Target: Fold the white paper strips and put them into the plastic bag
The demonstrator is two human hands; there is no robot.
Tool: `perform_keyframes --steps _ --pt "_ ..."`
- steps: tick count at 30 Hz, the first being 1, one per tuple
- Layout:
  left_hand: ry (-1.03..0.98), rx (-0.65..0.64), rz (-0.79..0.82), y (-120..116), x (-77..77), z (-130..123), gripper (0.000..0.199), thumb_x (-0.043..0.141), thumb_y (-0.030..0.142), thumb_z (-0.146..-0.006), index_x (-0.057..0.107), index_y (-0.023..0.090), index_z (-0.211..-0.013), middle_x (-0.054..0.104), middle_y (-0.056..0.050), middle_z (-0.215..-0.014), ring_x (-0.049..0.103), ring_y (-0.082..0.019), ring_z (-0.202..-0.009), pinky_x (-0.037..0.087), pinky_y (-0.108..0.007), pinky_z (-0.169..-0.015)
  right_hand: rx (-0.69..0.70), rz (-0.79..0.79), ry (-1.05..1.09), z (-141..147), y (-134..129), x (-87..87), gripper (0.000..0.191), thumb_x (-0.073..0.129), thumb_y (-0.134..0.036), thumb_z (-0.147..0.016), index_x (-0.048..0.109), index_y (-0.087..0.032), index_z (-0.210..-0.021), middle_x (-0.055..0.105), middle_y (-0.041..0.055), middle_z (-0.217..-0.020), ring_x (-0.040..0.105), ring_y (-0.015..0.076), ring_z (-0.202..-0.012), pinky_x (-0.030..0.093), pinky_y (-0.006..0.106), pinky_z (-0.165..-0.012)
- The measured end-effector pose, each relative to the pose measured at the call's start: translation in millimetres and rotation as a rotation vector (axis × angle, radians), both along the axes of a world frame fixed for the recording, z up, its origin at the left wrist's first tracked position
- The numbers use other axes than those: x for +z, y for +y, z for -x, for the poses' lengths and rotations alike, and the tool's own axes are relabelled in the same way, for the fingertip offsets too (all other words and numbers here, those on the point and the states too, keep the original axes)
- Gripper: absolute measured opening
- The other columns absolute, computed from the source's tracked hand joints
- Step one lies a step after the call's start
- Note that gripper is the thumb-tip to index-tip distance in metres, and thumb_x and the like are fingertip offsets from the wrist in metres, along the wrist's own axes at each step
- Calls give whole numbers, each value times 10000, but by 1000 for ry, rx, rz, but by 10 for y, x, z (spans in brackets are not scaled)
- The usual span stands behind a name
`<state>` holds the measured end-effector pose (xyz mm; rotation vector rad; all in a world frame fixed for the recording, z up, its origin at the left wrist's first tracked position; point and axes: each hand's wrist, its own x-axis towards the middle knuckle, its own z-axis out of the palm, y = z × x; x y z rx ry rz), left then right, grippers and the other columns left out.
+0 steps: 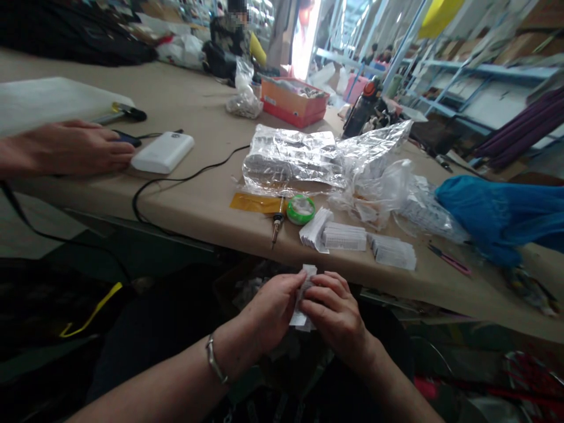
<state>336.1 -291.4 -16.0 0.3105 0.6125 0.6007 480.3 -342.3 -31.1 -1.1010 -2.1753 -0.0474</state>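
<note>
Head view: both hands meet below the table edge (pixel 247 247), the left hand (pixel 271 311) and right hand (pixel 337 314) pinching one small white stack of tags (pixel 304 296) between them, long axis upright, each hand equally close, more tag stacks (pixel 346 236) lying just beyond.

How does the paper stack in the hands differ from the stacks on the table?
The held stack is gripped upright between the left hand and right hand, below the table edge; the table stacks lie flat and untouched. The held stack is single; the table stacks form a row of several. All are small white paper slips.
</note>
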Motion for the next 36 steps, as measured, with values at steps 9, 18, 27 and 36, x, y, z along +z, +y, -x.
perform_keyframes --steps 9,18,27,36 --pt "140 -33 -104 -36 27 54 194 682 248 -752 643 80 -840 641 -61 -678 575 -110 -527 435 -197 -487 -25 100 332 30 -24 33 208 641 -254 -829 604 -218 -1030 637 52 -997 531 240 -1077 402 431 -974" --pt "97 -267 -86 -112 132 141 209 603 299 -826 606 93 -864 649 -86 -662 621 -162 -536 504 -275 -537 298 1226 1169 -93 154 47 492 713 -363 -722 589 -176 -1159 633 90 -1100 618 207 -946 493 330 -849" --pt "106 -354 -74 -186 12 187 234 606 316 -816 598 102 -910 665 -110 -684 632 -183 -537 504 -290 -526 368 1293 1212 -38 133 -83 303 749 -355 -684 643 -164 -893 559 111 -1253 587 255 -1052 476 410 -903" --pt "-57 -434 -101 -207 -112 239 292 622 382 -792 599 93 -767 628 -78 -628 604 -150 -513 496 -258 -534 351 1284 1255 9 87 -108 298 755 -347 -669 642 -163 -874 570 119 -1234 593 258 -1054 480 412 -907"
